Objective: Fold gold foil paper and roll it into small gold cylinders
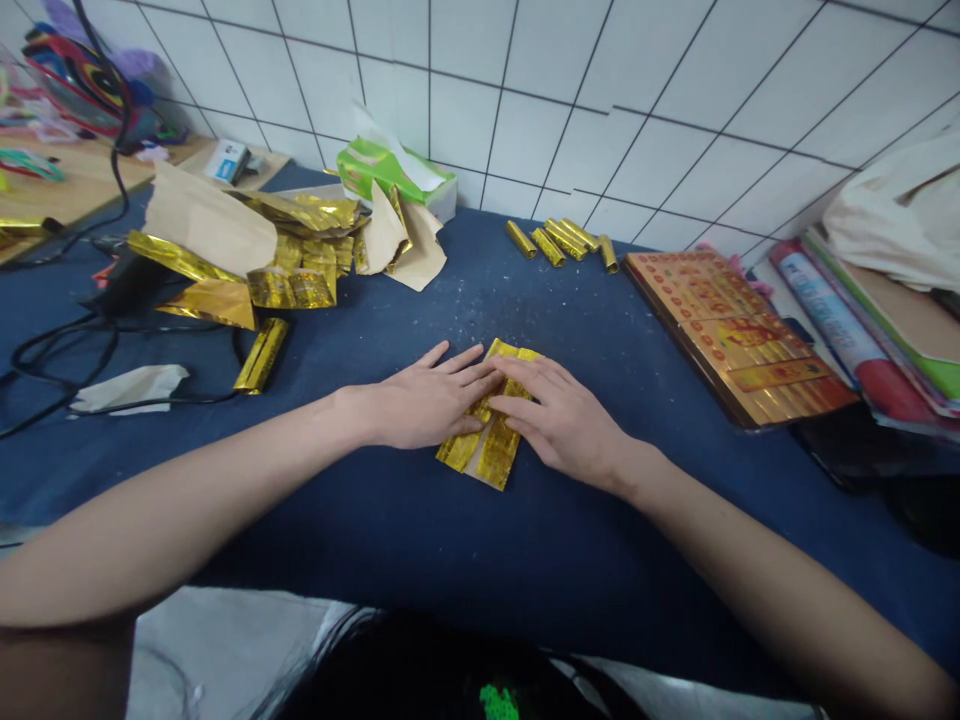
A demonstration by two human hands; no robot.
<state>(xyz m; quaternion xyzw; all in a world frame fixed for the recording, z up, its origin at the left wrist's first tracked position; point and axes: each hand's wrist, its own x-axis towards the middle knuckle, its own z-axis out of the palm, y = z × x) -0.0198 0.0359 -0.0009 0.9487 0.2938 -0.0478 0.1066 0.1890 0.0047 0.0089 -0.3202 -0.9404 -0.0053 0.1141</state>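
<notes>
A folded sheet of gold foil paper (491, 455) lies on the dark blue cloth (420, 530) in front of me. My left hand (427, 400) rests flat on its left side, fingers stretched out toward the right. My right hand (559, 415) lies flat on its right side, fingers pointing left and meeting those of the left hand over the paper. Both hands press the paper down; neither grips it.
A heap of gold and tan sheets (255, 245) sits at the back left, a folded gold piece (261, 355) beside it. Several gold rolls (562, 242) lie by the tiled wall. A green tissue box (394, 175), black cables (67, 340), a red-gold paper stack (739, 335) and books (862, 340) surround the area.
</notes>
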